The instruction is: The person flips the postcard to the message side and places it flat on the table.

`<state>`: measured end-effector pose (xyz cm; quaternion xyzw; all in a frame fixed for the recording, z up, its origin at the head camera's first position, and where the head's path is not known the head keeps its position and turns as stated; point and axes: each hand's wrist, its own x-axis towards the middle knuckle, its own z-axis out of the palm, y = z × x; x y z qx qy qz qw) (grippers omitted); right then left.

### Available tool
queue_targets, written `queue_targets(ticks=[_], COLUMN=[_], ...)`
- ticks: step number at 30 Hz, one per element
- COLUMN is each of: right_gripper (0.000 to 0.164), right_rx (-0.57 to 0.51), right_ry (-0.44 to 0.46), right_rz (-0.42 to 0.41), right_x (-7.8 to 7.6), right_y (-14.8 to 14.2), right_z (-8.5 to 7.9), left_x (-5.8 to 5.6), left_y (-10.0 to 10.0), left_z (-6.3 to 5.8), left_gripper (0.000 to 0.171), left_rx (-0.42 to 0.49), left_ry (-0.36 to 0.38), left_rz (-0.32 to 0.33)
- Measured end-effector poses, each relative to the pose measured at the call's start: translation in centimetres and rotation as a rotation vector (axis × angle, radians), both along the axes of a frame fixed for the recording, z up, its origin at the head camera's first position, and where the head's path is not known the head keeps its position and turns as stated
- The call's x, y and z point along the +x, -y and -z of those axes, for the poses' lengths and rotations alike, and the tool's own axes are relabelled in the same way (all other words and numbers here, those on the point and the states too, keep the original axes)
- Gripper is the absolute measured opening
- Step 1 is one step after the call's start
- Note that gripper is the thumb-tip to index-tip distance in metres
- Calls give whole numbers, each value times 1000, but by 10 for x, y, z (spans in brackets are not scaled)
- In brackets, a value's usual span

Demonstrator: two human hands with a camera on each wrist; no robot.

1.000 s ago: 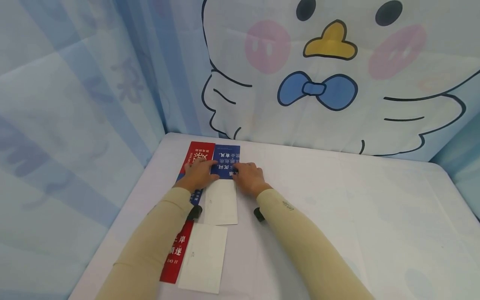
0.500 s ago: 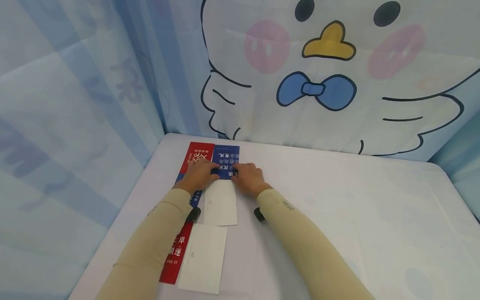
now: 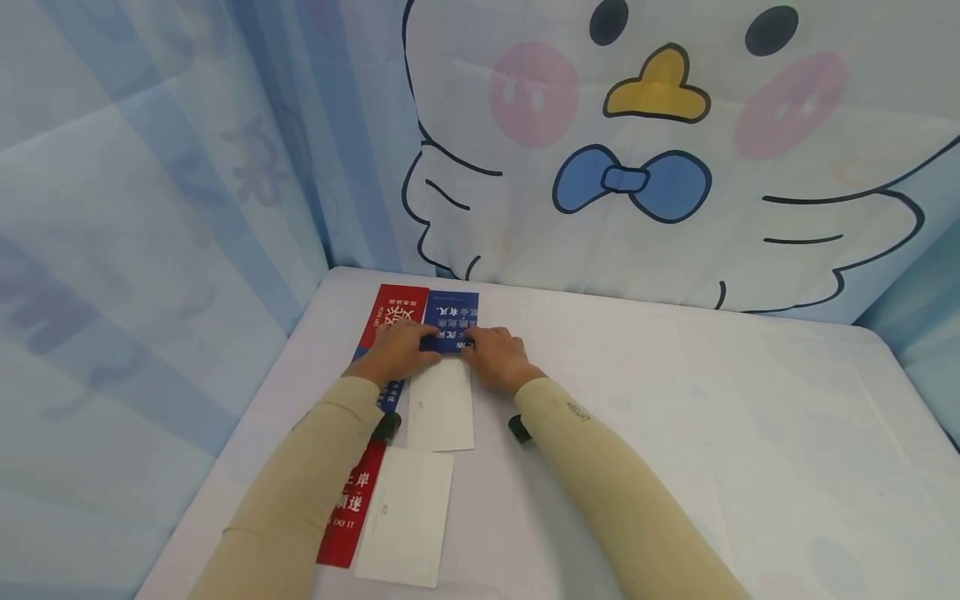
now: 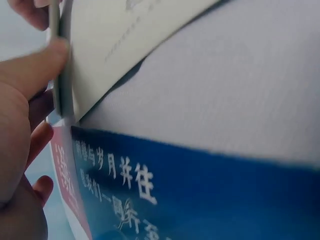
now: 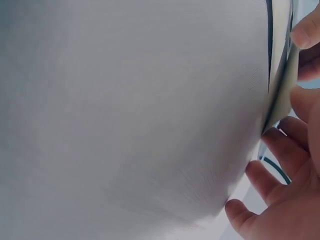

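A blue card (image 3: 455, 310) with white lettering lies towards the far left of the table, its near edge tilted up. My left hand (image 3: 393, 352) pinches its left side; the left wrist view shows the card edge-on between thumb (image 4: 59, 50) and fingers. On the opposite side my right hand (image 3: 498, 358) pinches it too, the pale underside (image 5: 287, 87) showing in the right wrist view. A plain white card (image 3: 442, 408) lies just below it. Left of it is a red-and-blue card (image 3: 399, 302), partly hidden by my left hand.
Nearer me, a red card (image 3: 351, 512) with white lettering is partly covered by my left sleeve (image 3: 300, 483). A second white card (image 3: 405, 521) lies beside it. The white table (image 3: 675, 417) stretches to the right, and a patterned curtain (image 3: 570, 250) hangs behind.
The near edge of the blue card has risen slightly, so its lowest lettering shows less. Both hands keep nearly the same place.
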<state>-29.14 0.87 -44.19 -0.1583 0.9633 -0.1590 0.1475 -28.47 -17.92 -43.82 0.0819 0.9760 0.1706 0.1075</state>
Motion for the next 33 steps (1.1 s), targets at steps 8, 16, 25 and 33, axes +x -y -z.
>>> queue_targets(ticks=[8,16,25,33], right_gripper=[51,58,54,43], right_rx=[-125,-260,-264,-383], right_ry=[-6,-49,-118,-172], right_rz=[26,52,104,187], right_x=[-2,-3,-4,-3], right_y=[-2,-7,-9,-9], right_z=[0,-3,-3,-4], left_x=[0,1,4,5], left_y=[-1,-5,-8,-11], left_z=[-1,-7,-8,2], left_gripper=[47,47,49,53], left_rx=[52,148,350,324], left_ry=[-61,-115,-133,-183], left_rz=[-27,-91,-113,-141])
